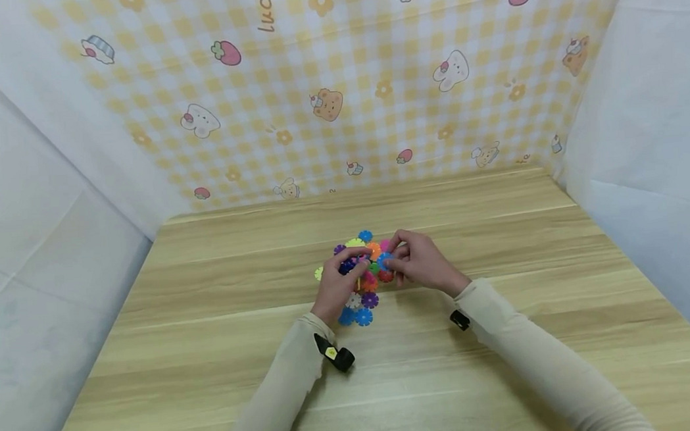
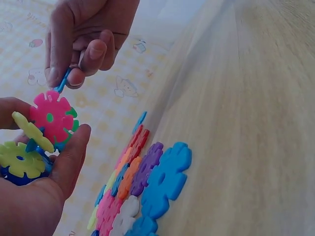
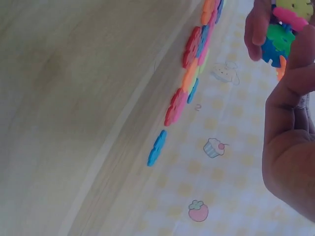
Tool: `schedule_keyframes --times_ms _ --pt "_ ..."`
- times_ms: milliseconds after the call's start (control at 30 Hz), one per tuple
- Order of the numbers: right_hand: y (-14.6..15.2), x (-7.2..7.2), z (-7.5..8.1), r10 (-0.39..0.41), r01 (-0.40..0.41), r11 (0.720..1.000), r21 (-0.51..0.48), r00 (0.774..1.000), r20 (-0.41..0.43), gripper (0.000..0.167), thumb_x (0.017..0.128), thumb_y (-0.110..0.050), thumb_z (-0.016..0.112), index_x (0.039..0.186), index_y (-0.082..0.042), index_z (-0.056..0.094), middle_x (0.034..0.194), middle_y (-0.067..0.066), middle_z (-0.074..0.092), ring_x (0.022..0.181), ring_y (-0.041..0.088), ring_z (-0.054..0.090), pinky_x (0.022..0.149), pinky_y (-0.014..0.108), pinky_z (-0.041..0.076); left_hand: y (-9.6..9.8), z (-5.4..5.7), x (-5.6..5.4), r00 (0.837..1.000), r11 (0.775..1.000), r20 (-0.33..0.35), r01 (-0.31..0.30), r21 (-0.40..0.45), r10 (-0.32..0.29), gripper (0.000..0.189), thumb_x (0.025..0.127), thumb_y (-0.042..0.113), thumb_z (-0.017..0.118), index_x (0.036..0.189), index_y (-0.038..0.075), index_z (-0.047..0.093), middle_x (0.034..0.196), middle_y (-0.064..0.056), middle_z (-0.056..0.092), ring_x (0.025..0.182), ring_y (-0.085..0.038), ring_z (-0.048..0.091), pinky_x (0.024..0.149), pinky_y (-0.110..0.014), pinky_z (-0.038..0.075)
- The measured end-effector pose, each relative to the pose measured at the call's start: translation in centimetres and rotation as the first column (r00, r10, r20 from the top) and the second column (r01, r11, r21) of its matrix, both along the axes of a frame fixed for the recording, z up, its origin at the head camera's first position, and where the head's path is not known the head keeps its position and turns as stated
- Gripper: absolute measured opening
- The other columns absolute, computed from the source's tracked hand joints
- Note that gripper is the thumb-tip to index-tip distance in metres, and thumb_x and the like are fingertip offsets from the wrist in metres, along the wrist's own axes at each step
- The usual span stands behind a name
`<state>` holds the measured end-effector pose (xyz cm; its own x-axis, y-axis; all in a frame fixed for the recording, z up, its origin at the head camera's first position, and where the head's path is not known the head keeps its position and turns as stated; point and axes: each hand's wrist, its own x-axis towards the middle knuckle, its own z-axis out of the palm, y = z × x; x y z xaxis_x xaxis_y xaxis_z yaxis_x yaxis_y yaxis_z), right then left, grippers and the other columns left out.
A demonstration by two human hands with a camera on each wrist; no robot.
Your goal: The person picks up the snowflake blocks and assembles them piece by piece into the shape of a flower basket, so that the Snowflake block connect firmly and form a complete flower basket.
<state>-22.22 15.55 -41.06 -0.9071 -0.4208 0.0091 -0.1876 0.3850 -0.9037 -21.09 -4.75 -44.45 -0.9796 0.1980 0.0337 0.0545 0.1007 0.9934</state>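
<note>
My left hand (image 1: 336,287) holds a cluster of interlocked plastic snowflake discs above the table. In the left wrist view the cluster shows a pink disc (image 2: 49,115), yellow discs (image 2: 20,160), and some green and dark blue behind them. With thumb and fingertips, my right hand (image 1: 424,263) pinches a blue snowflake disc (image 1: 385,260). Seen edge-on from the left wrist, that blue disc (image 2: 62,81) meets the pink disc's upper rim. From the right wrist, a green disc (image 3: 280,38) and some orange show near the right fingers; part of the cluster is hidden by the hands.
Under and around the hands, several loose snowflake discs lie on the wooden table (image 1: 211,355), among them a purple one (image 1: 370,300), a white one (image 1: 353,300) and a blue one (image 1: 364,317). A checked cloth (image 1: 375,121) hangs behind the table.
</note>
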Motion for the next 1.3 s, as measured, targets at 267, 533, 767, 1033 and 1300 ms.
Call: schedule_keyframes --times_ms 267,533,767,1033,1300 --pt "-0.8 0.5 0.3 -0.047 0.047 0.999 0.011 0.998 -0.037 0.011 0.097 -0.003 0.061 0.104 0.001 0.055 0.070 0.018 0.070 0.058 0.036 0.068 0.050 0.027 0.053 0.5 0.0 0.1 0.998 0.997 -0.057 -0.019 -0.070 0.015 0.027 0.099 0.018 0.063 0.125 0.014 0.067 0.136 -0.004 0.063 0.131 -0.023 0.049 0.102 -0.040 0.047" --pt "-1.6 0.1 -0.8 -0.060 0.058 0.997 -0.043 0.998 -0.034 0.009 0.096 0.001 0.061 0.100 0.002 0.054 0.066 0.013 0.068 0.056 0.032 0.069 0.053 0.032 0.058 0.6 0.2 0.3 0.997 0.993 -0.063 -0.056 -0.100 0.050 0.027 0.097 0.015 0.065 0.124 0.016 0.067 0.134 -0.003 0.064 0.135 -0.024 0.049 0.115 -0.049 0.040" --pt "-0.2 -1.1 -0.1 0.050 -0.050 0.999 0.009 0.999 -0.022 0.008 0.099 -0.001 0.057 0.105 0.002 0.059 0.073 0.016 0.070 0.061 0.038 0.068 0.057 0.041 0.058 -1.0 0.6 0.2 0.995 0.988 -0.068 0.064 -0.141 -0.074 0.027 0.103 0.023 0.057 0.128 0.023 0.068 0.105 -0.004 0.064 0.066 -0.013 0.051 0.061 -0.028 0.049" --pt "0.3 -1.9 1.1 0.108 -0.100 0.990 0.098 0.990 -0.087 0.018 0.101 -0.004 0.054 0.105 -0.004 0.072 0.073 0.010 0.068 0.065 0.046 0.064 0.055 0.044 0.056 -2.1 1.1 -0.2 0.947 0.940 -0.033 0.312 -0.136 -0.319 0.030 0.103 0.022 0.057 0.130 0.014 0.067 0.135 -0.010 0.064 0.094 -0.005 0.061 0.084 -0.023 0.052" --pt "0.1 -2.5 1.2 0.141 -0.125 0.982 0.142 0.984 -0.109 0.024 0.105 -0.010 0.049 0.110 -0.001 0.071 0.076 0.015 0.069 0.063 0.038 0.063 0.053 0.032 0.053 -2.1 0.9 -0.1 0.919 0.918 0.015 0.394 -0.050 -0.394 0.033 0.103 0.019 0.055 0.132 0.005 0.063 0.140 -0.014 0.059 0.119 -0.017 0.062 0.101 -0.033 0.054"
